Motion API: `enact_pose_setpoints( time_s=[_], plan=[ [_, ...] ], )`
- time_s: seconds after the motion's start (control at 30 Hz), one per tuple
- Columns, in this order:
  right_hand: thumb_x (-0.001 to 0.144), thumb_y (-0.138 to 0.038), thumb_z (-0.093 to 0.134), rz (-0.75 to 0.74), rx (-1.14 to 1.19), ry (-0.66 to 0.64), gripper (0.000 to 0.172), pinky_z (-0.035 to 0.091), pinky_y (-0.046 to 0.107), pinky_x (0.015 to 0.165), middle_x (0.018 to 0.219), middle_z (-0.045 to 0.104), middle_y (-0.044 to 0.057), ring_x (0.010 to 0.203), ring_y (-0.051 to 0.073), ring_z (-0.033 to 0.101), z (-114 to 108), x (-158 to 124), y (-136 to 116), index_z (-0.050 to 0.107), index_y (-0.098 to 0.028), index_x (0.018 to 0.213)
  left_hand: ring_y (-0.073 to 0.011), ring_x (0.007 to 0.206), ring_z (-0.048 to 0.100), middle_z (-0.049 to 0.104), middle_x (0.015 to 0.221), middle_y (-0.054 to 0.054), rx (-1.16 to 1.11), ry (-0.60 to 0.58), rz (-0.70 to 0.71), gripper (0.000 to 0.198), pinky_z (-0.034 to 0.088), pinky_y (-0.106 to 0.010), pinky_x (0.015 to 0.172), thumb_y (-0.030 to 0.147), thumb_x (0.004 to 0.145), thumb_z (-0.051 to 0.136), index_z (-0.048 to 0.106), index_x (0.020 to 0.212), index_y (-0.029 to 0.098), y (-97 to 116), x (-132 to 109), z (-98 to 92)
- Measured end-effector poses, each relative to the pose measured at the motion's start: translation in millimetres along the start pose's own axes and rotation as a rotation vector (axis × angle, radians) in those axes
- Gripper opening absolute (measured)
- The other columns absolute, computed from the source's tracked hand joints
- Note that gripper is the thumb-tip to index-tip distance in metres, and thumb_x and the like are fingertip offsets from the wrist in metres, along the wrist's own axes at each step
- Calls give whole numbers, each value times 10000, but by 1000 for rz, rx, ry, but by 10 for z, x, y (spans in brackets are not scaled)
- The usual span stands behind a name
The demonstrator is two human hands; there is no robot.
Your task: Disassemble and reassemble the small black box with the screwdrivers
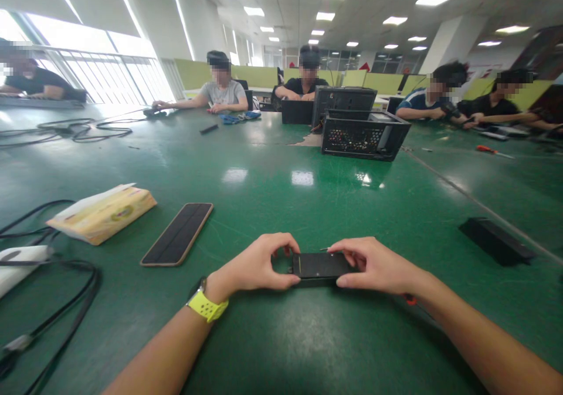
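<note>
A flat black rectangular device (323,266), like a power adapter case, lies on the green table in front of me. My left hand (268,263), with a yellow-strapped watch on the wrist, pinches its left end between thumb and fingers. The right end is gripped by my right hand (373,266), its fingers curled over the far edge and its thumb on the near side. A thin metal tip (324,249) shows just beyond the device. Below my right wrist a small red-orange piece (410,299) peeks out, mostly hidden by the arm.
To the left lie a phone (178,235), a yellow tissue pack (105,210), a white power strip (21,266) and black cables (74,318). A black block (497,240) rests at right. Farther back stand computer cases (365,134) and an orange screwdriver (492,151); several people sit around.
</note>
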State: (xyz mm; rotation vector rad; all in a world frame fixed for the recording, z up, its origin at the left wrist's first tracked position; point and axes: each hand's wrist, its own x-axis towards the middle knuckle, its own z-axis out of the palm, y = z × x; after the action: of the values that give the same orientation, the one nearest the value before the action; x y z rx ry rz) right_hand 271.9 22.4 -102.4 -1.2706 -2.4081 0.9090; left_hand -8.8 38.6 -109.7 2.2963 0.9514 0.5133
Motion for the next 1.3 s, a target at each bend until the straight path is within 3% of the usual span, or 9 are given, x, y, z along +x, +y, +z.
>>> enact_pose_setpoints(
  time_s=[0.1,0.2,0.3,0.37,0.47,0.57,0.77,1.03,1.3],
  plan=[
    [787,-457,690,80,186,65,485,342,216,507,651,490,-51,545,90,446,-91,-25,12,618,-180,1179,-166,843,576,648,947,-10,-15,4,4,379,435,-283,798,351,686,746,613,1002,189,3,2,4],
    [868,-496,576,131,510,334,376,304,199,388,560,385,-82,422,68,347,-269,-9,-53,634,-172,1049,-162,858,583,658,996,-18,-34,6,27,388,443,-279,809,317,707,725,623,1061,193,-1,4,11],
    [868,-500,573,-3,786,723,317,296,194,325,515,292,-96,378,66,298,-494,93,-209,624,-188,842,-163,860,586,663,997,-27,-38,9,35,374,450,-280,810,284,712,707,635,1067,189,-2,9,22],
    [866,-467,581,-129,837,892,295,303,200,312,492,281,-93,362,70,304,-630,198,-332,608,-195,757,-166,857,586,663,991,-32,-46,10,28,371,453,-279,801,292,706,714,638,1052,183,1,17,31],
    [880,-437,552,-264,849,1038,299,296,203,302,474,275,-88,352,74,298,-742,355,-474,584,-206,694,-163,859,585,658,991,-34,-62,4,25,375,453,-272,790,302,698,726,635,1040,177,3,38,45],
    [896,-398,528,-363,787,1138,296,292,207,296,468,284,-85,344,80,305,-715,462,-520,561,-213,667,-162,863,582,655,994,-32,-64,-1,27,374,452,-269,782,283,697,719,627,1045,181,-2,61,59],
    [908,-392,520,-361,641,1164,293,310,209,317,469,283,-88,344,75,320,-555,539,-466,554,-226,669,-170,871,583,658,990,-31,-47,16,37,374,453,-281,799,267,682,712,624,1038,190,-15,72,77],
    [881,-380,538,-383,611,1140,256,315,215,326,468,293,-83,354,76,314,-516,509,-517,569,-215,688,-168,868,586,659,985,-27,-26,23,35,381,452,-278,800,262,686,705,623,1050,189,-2,43,70],
    [889,-275,481,-427,376,913,160,406,265,499,608,497,-32,524,121,491,-293,503,-559,600,-215,801,-167,822,577,650,926,-28,-36,57,38,361,447,-284,768,402,716,727,628,995,195,4,62,136]
  ],
)
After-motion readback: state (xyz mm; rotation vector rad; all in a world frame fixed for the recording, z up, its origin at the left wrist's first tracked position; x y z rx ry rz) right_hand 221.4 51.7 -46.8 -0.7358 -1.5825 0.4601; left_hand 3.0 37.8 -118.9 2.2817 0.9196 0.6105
